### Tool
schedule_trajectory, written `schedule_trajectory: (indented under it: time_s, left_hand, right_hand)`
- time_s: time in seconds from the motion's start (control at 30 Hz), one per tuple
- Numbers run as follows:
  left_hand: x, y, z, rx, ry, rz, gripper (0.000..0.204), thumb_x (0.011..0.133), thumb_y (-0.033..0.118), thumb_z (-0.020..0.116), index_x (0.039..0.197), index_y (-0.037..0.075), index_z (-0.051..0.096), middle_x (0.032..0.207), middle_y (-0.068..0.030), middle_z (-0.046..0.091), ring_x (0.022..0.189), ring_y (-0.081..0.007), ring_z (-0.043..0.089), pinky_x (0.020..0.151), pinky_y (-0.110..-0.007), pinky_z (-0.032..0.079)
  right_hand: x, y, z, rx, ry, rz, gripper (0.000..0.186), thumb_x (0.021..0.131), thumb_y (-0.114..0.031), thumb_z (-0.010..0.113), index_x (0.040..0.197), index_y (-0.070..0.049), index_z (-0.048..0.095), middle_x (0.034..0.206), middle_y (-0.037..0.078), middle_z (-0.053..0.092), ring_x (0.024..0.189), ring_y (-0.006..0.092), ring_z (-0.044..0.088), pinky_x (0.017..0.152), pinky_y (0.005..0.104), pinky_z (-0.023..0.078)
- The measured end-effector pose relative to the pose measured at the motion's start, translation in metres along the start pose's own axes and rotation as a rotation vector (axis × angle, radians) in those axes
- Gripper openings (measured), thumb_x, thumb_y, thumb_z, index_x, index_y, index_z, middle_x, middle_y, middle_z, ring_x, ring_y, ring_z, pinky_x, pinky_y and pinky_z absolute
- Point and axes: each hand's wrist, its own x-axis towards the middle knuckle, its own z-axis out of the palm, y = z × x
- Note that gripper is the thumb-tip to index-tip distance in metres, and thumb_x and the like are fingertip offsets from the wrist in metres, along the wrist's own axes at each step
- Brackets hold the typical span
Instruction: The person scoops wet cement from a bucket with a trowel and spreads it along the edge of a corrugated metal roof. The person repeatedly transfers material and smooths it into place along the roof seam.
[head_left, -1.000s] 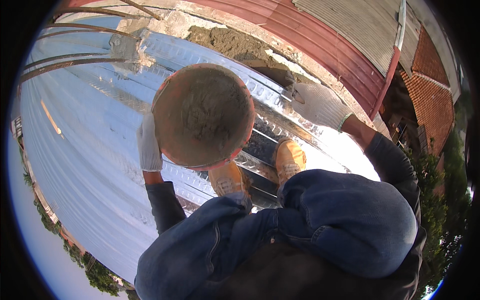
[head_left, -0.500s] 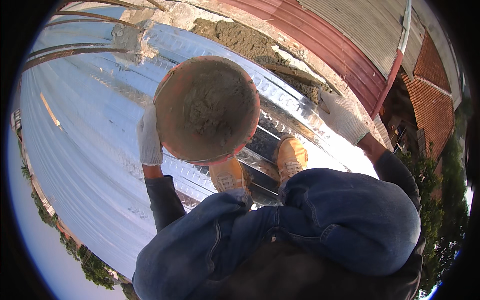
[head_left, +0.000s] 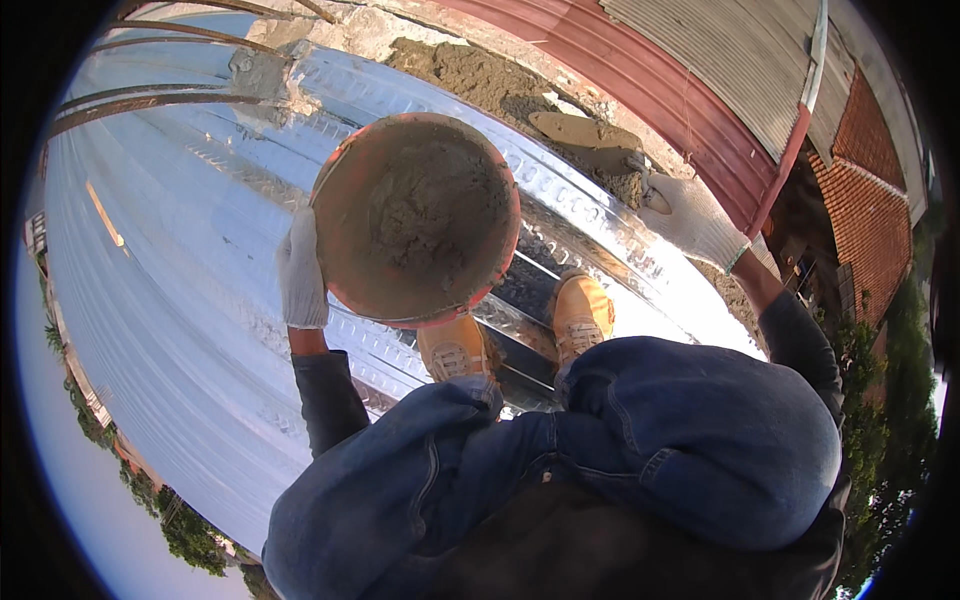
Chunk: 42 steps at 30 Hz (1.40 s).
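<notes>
My left hand (head_left: 302, 272), in a white knit glove, grips the left rim of a round reddish bucket (head_left: 330, 268). Wet grey mortar (head_left: 430, 215) sits inside it, heaped in the middle and smeared up the walls. Out to the right, my gloved right hand (head_left: 695, 218) is closed round the handle of a trowel (head_left: 585, 130). The trowel's mortar-coated blade points left, its broad face showing, over a strip of wet mortar (head_left: 455, 75) along the wall's edge. Some of that mortar lies beneath the blade and is hidden.
Shiny ribbed metal sheets (head_left: 190, 300) spread below and left of me. My yellow shoes (head_left: 582, 315) stand on them near dark gaps. Bent rusty rebar (head_left: 150, 105) juts out at upper left. Beyond the mortar runs a red corrugated roof (head_left: 640, 70), with tiled roofs (head_left: 865, 200) farther right.
My right hand has shifted slightly away from me, and the trowel blade has turned from nearly edge-on to showing its broad face. The left hand and bucket have hardly moved.
</notes>
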Motion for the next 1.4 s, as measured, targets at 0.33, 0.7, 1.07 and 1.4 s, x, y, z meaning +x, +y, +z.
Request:
schedule_trajectory:
  time_s: [0.33,0.7,1.07,1.4]
  left_hand:
    - [-0.051,0.038,0.052,0.169,-0.010,0.050,0.046,0.119,0.039,0.065,0.124,-0.004,0.078,0.102,0.0015,0.072,0.092,-0.0070,0.060,0.079,-0.029,0.052]
    - [-0.097,0.062,0.105,0.532,-0.088,0.237,0.037,0.112,0.033,0.074,0.102,-0.003,0.075,0.075,-0.0106,0.064,0.070,-0.0117,0.055,0.065,-0.036,0.050]
    - [-0.101,0.082,0.134,0.410,-0.140,0.238,0.037,0.115,0.030,0.072,0.102,-0.005,0.074,0.081,0.0008,0.058,0.080,-0.0066,0.049,0.067,-0.029,0.043]
    - [-0.101,0.081,0.131,0.366,-0.150,0.227,0.038,0.113,0.028,0.074,0.140,0.001,0.081,0.107,-0.0071,0.085,0.095,-0.0070,0.067,0.084,-0.030,0.059]
  right_hand:
    - [-0.041,-0.082,-0.034,-0.157,0.231,-0.245,0.037,0.104,-0.037,0.083,0.108,-0.004,0.068,0.084,0.017,0.060,0.077,0.0378,0.066,0.073,0.0469,0.052]
    - [0.014,-0.144,-0.039,-0.743,0.082,-0.493,0.025,0.100,-0.016,0.077,0.116,0.001,0.069,0.089,0.015,0.072,0.080,0.0321,0.078,0.069,0.0452,0.062]
    - [-0.020,-0.141,0.008,-0.660,-0.157,-0.294,0.020,0.095,-0.008,0.076,0.111,0.003,0.073,0.086,0.017,0.080,0.076,0.0337,0.084,0.062,0.0409,0.066]
    - [-0.045,-0.147,0.007,-0.463,-0.254,-0.365,0.023,0.106,-0.020,0.070,0.113,0.002,0.068,0.089,0.019,0.075,0.081,0.0378,0.081,0.070,0.0500,0.064]
